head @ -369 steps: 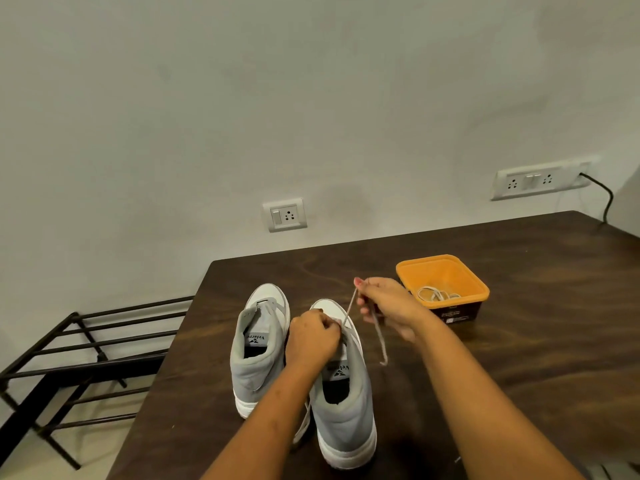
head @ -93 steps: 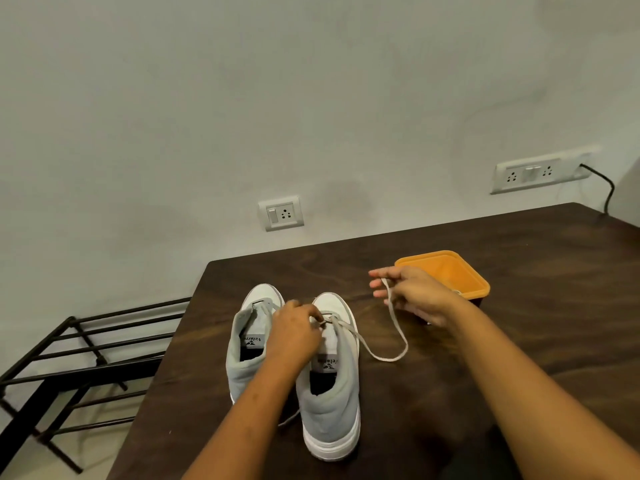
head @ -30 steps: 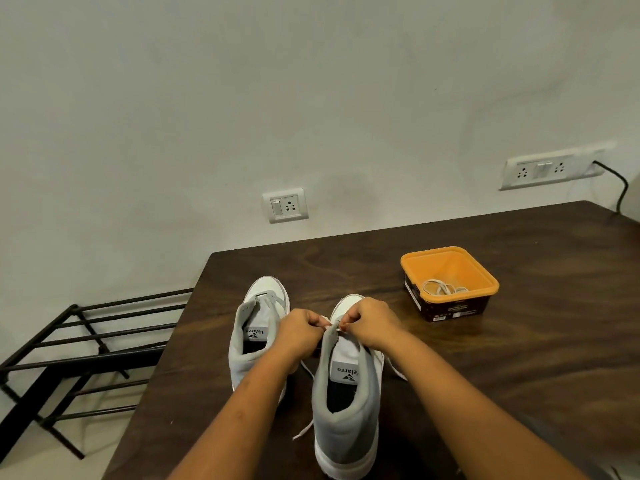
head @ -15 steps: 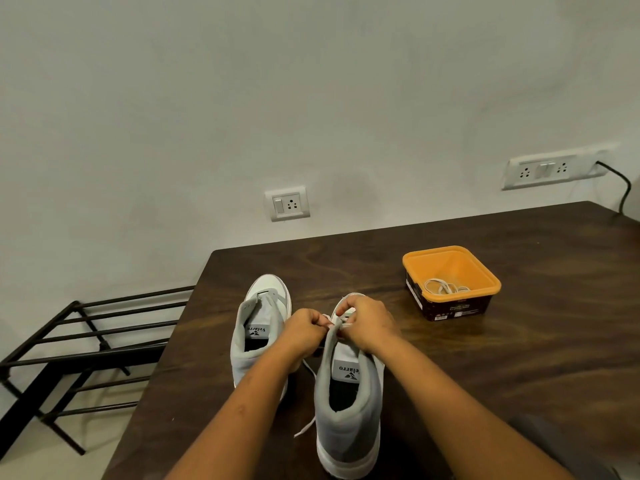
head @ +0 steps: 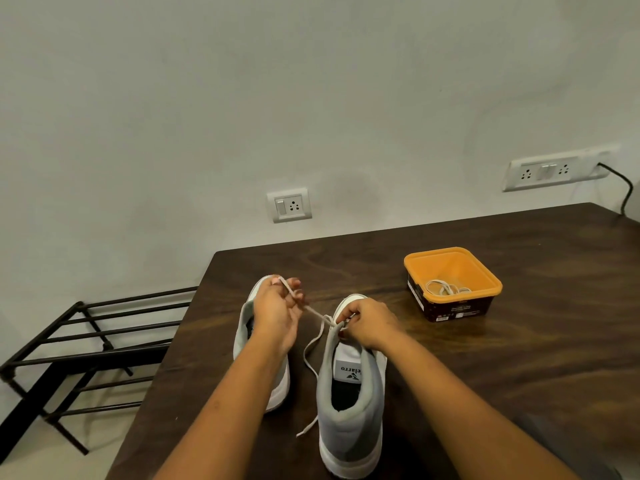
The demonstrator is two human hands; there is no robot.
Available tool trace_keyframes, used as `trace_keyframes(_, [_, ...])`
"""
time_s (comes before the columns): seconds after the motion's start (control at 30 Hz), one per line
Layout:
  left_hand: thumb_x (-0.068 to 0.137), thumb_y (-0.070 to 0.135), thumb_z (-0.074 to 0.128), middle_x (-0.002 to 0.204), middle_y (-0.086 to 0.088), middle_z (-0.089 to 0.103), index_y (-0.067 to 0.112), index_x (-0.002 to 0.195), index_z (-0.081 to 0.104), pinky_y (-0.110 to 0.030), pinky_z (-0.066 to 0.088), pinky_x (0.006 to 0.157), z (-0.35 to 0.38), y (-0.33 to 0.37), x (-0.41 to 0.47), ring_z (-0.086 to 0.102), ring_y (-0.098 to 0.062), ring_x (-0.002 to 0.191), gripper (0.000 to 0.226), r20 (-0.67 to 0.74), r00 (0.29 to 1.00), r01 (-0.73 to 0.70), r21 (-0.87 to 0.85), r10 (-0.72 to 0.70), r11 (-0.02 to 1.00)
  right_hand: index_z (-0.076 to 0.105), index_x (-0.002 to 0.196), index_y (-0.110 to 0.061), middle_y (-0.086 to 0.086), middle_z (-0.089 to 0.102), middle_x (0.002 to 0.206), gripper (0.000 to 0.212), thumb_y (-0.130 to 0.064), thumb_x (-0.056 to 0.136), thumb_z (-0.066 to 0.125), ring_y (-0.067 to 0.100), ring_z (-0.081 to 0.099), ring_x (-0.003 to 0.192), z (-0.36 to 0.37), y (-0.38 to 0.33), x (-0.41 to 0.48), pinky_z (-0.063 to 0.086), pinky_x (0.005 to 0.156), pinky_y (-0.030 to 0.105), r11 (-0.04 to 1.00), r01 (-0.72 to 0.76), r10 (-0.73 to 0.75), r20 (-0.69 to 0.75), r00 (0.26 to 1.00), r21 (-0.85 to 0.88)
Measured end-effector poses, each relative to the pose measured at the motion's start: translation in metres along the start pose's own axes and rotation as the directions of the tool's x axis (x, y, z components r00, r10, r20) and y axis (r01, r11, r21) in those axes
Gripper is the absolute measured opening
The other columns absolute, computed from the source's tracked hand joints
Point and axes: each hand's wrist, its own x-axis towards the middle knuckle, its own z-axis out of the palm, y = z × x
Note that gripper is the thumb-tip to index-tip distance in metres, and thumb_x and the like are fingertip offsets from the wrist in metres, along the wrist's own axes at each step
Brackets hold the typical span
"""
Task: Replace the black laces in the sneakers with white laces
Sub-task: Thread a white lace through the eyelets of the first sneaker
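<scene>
Two grey-and-white sneakers stand side by side on the dark wooden table [head: 502, 358], toes toward the wall. My left hand [head: 277, 311] is raised over the left sneaker [head: 277, 386] and grips one end of a white lace [head: 313, 336], drawn taut up and to the left. My right hand [head: 369, 327] pinches the lace at the upper eyelets of the right sneaker [head: 351, 424]. The lace's other end trails down on the table between the shoes. No black laces are visible.
An orange tub [head: 452, 282] holding another coiled white lace [head: 446, 289] stands to the right of the shoes. A black metal rack [head: 86, 344] sits on the floor left of the table. Wall sockets [head: 289, 205] are behind.
My left hand has moved up and left away from the right sneaker, pulling the white lace taut. My right hand stays at the eyelets.
</scene>
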Motion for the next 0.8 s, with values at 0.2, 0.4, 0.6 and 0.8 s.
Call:
trace_keyframes(0.2, [0.098, 0.020, 0.040, 0.088, -0.005, 0.060, 0.018, 0.093, 0.055, -0.034, 0.044, 0.074, -0.022, -0.007, 0.005, 0.056, -0.021, 0.080, 0.016, 0.461, 0.886, -0.454, 0.883, -0.043, 0.117, 0.066, 0.070, -0.033, -0.007, 0.069, 0.088, 0.017, -0.021, 0.079, 0.073, 0.011, 0.064, 0.085, 0.000, 0.001, 0.001, 0.052, 0.068, 0.026, 1.000, -0.005, 0.005, -0.003, 1.000, -0.013])
trace_keyframes(0.4, [0.096, 0.012, 0.045, 0.080, -0.011, 0.066, 0.014, 0.080, 0.060, -0.025, 0.041, 0.060, -0.018, -0.026, 0.006, 0.054, -0.018, 0.068, 0.022, 0.412, 0.886, -0.357, 0.899, -0.213, 0.256, 0.063, 0.063, -0.035, -0.008, 0.064, 0.083, 0.026, -0.017, 0.079, 0.070, 0.013, 0.062, 0.082, 0.001, 0.002, 0.001, 0.049, 0.066, 0.024, 1.000, 0.003, -0.003, -0.010, 1.000, -0.011])
trace_keyframes(0.6, [0.102, 0.016, 0.034, 0.082, -0.003, 0.062, 0.020, 0.080, 0.051, -0.029, 0.044, 0.080, -0.007, 0.001, 0.001, 0.059, -0.016, 0.081, 0.028, 0.169, 0.984, -0.061, 0.039, 0.054, 0.997, 0.064, 0.063, -0.034, -0.007, 0.067, 0.087, 0.025, -0.016, 0.078, 0.071, 0.015, 0.064, 0.088, 0.001, 0.002, 0.003, 0.056, 0.080, 0.033, 1.000, 0.005, -0.005, -0.001, 1.000, 0.021])
trace_keyframes(0.8, [0.101, 0.017, 0.033, 0.059, 0.001, 0.042, 0.017, 0.073, 0.044, -0.019, 0.029, 0.039, -0.014, 0.010, 0.001, 0.033, -0.006, 0.040, 0.030, 0.161, 0.986, -0.006, 0.331, -0.050, 0.944, 0.063, 0.061, -0.035, -0.010, 0.062, 0.078, 0.030, -0.010, 0.077, 0.069, 0.014, 0.061, 0.087, 0.005, 0.004, 0.005, 0.055, 0.078, 0.030, 1.000, 0.001, 0.000, -0.024, 1.000, 0.018])
